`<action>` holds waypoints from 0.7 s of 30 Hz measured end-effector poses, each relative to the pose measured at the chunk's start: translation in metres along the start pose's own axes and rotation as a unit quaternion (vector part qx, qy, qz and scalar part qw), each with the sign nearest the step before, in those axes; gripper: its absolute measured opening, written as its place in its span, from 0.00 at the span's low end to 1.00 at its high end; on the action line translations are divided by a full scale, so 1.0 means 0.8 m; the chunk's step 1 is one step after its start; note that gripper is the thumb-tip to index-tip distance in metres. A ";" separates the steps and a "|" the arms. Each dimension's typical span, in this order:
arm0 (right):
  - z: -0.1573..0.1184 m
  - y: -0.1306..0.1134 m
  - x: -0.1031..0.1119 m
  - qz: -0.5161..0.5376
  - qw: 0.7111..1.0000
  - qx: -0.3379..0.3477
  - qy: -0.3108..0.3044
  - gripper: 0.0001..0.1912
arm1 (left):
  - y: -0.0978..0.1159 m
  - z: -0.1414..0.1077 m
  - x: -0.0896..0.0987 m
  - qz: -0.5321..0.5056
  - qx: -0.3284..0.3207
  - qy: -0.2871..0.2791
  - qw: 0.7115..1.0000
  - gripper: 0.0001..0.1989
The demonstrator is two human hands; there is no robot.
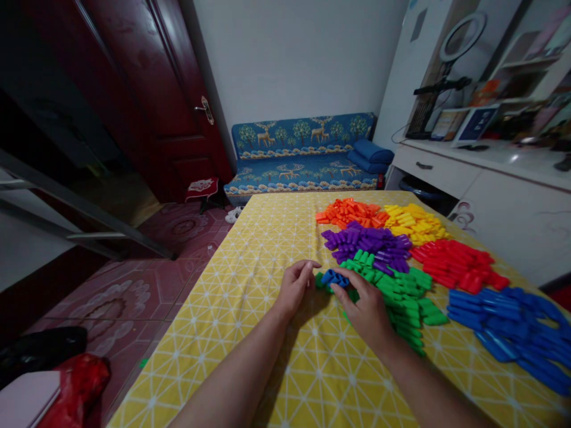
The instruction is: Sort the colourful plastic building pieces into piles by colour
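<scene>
My right hand point(366, 304) grips a short row of blue plastic tube pieces point(334, 278) between thumb and fingers, their open round ends showing. Just left of them, my left hand point(297, 286) is closed with thumb and forefinger together; whatever it may hold is hidden. A green piece point(318, 280) shows between the left fingertips and the blue pieces. Partly beneath and beyond my right hand spreads a pile of green pieces point(401, 291). Behind it lies a purple pile point(368, 241). Further right is a larger heap of blue pieces point(513, 327).
Orange pieces point(350, 212), yellow pieces point(417, 223) and red pieces point(459, 264) lie in separate piles on the yellow patterned tablecloth point(214, 333). A blue sofa point(294, 166) stands beyond the table, with a white cabinet point(504, 202) at the right.
</scene>
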State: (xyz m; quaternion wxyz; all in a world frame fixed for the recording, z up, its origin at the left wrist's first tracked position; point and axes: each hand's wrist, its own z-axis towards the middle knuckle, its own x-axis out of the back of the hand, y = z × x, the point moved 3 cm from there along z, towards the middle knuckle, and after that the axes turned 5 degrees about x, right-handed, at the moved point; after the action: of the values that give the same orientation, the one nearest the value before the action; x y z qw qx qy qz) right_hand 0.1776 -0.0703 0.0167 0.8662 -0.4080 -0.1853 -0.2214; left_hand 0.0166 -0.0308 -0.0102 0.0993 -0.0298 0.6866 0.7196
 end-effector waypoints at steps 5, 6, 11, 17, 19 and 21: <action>0.002 0.006 0.006 0.010 0.999 -0.033 0.020 0.11 | -0.002 0.012 0.016 0.071 -0.036 0.102 0.992 0.16; 0.003 0.009 0.009 0.013 0.999 -0.041 0.021 0.11 | -0.004 0.013 0.018 0.079 -0.032 0.099 0.991 0.15; 0.010 0.036 0.056 0.025 0.988 -0.103 0.113 0.17 | -0.017 0.020 0.022 0.091 -0.019 0.078 0.993 0.14; -0.012 0.101 0.185 -0.081 0.962 -0.158 0.208 0.20 | -0.021 0.023 0.023 0.091 -0.004 0.056 0.994 0.12; -0.033 0.130 0.226 -0.158 0.948 -0.181 0.207 0.17 | -0.021 0.024 0.022 0.099 -0.008 0.054 0.994 0.12; -0.056 0.157 0.256 -0.218 0.936 -0.202 0.187 0.16 | -0.021 0.024 0.022 0.108 -0.013 0.053 0.993 0.12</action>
State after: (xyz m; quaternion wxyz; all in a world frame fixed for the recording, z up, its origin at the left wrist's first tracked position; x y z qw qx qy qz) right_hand 0.4214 -0.0814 0.0140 0.7146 -0.4753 -0.0559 -0.5102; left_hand 0.0043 -0.0094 -0.0285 -0.0154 0.0051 0.6808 0.7322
